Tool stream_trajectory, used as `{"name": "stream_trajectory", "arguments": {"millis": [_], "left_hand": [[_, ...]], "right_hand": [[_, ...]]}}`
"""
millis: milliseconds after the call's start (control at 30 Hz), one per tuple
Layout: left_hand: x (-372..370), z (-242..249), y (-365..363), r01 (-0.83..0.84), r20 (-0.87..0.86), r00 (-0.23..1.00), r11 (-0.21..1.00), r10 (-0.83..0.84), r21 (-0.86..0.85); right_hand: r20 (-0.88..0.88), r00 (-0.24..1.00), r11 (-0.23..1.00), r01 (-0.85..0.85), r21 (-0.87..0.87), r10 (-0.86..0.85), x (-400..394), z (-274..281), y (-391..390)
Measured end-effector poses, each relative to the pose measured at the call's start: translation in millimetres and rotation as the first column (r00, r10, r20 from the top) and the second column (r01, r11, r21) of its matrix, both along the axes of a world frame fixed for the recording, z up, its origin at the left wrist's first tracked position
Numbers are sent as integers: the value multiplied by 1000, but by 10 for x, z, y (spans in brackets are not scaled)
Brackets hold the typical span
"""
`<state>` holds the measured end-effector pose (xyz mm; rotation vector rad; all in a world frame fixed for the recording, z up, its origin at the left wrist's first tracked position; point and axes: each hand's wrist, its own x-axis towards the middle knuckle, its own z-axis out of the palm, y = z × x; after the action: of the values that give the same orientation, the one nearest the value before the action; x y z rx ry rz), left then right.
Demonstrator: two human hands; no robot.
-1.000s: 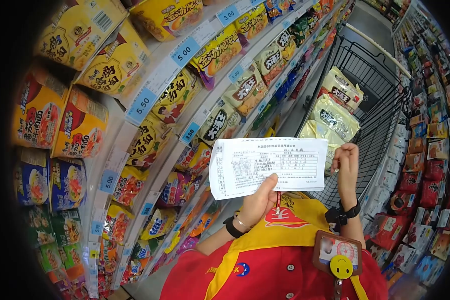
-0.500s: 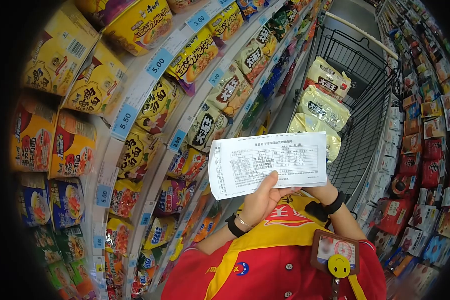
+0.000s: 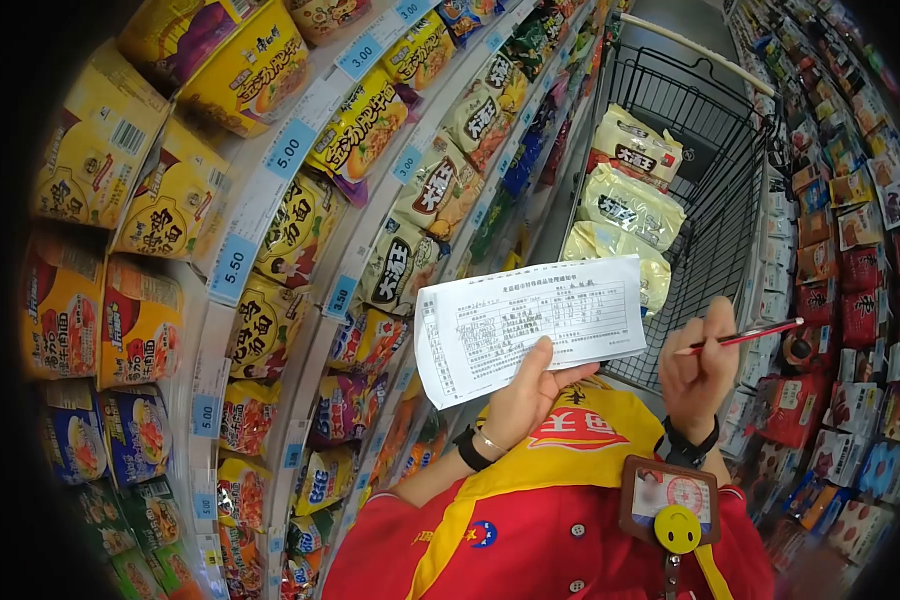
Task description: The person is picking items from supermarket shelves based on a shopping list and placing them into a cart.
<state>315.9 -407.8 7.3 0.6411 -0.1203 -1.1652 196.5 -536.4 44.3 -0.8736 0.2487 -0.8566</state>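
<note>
My left hand [image 3: 530,398] grips the lower edge of a white printed form [image 3: 535,325], its thumb on the front and fingers underneath. Handwriting fills some rows of the form, and further sheets show behind it at the left. To the right of the paper, my right hand [image 3: 698,365] is raised off it with a red pen [image 3: 745,337] between its fingers. The pen lies roughly level across the hand, one end out to the right. Dark bands circle both wrists.
A wire shopping cart [image 3: 715,160] stands ahead, holding several noodle packs [image 3: 632,205]. Shelves of cup and bag noodles with blue price tags [image 3: 288,148] run along the left. Packaged goods [image 3: 860,330] line the right side.
My right hand has come out from behind the form and moved right, and the red pen now shows in it. The form has shifted slightly left, still in my left hand.
</note>
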Motion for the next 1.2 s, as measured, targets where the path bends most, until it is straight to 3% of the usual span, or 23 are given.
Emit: {"name": "stream_trajectory", "arguments": {"millis": [167, 300, 400, 500, 533, 567, 667, 1200], "left_hand": [[-20, -24, -8, 17, 21, 1000, 1000, -17, -5], [-55, -39, -33, -9, -6, 1000, 999, 8, -34], [-62, -59, -19, 1, -5, 1000, 1000, -2, -21], [-90, -101, -15, -93, -40, 995, 995, 91, -35], [-96, -111, -15, -105, -42, 994, 994, 105, -18], [-100, -118, -15, -118, -45, 992, 993, 118, -1], [-92, -143, 4, -119, -60, 991, 993, 120, 16], [-65, -122, 1, -127, -62, 990, 992, 129, 27]], "right_hand": [[29, 958, 951, -286, 122, 284, 175, -126, 68], [-90, 941, 944, -330, -20, 327, 292, -261, 130], [-343, 930, 925, -242, -293, 134, 373, -311, 155], [-348, 923, 690, -143, -709, -166, 425, -412, 168], [-305, 919, 569, -116, -814, -249, 438, -418, 186], [-304, 910, 528, -118, -841, -281, 438, -426, 208], [-263, 910, 486, -80, -870, -321, 463, -475, 234], [-366, 884, 582, -141, -801, -289, 548, -399, 245]]}}
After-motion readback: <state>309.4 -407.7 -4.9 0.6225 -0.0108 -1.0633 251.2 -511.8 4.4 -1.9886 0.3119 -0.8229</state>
